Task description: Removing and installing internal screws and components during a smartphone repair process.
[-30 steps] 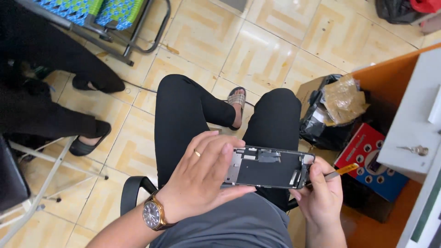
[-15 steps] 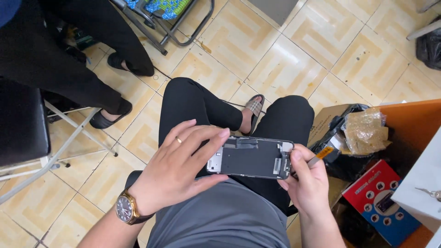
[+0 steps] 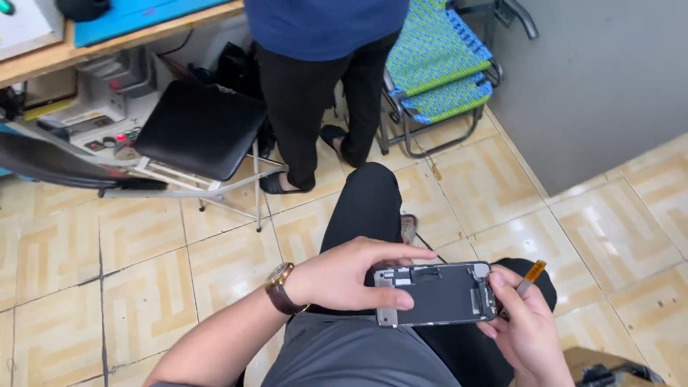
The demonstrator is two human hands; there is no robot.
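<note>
We note our left hand (image 3: 344, 276) with its fingers (image 3: 401, 252) curled over the top edge and thumb pressed on the inner face of the opened phone display assembly (image 3: 436, 292), clamped on its left end. Our right hand (image 3: 527, 326) pinches the right end, thumb on the rim, and also holds an orange-tipped tool (image 3: 532, 275), its tip pointing to 1 o'clock, clear of the panel.

Change against half a second ago: the grips match, left hand on the left end and right hand on the right with the tool. The view has swung upward; the cardboard box and red packet once at 3 o'clock are out of frame. The panel sits level above our lap, at 5 o'clock in view.

Reading: the tool tip is off the part, so no prying shows at this instant.

Outward: a wristwatch (image 3: 279, 288) on the left wrist; at 12 o'clock another person's legs (image 3: 315, 107); at 10 o'clock a black folding chair (image 3: 201, 129); at 1 o'clock a green-and-blue woven chair (image 3: 437, 64); beige tiled floor (image 3: 143, 287).
</note>
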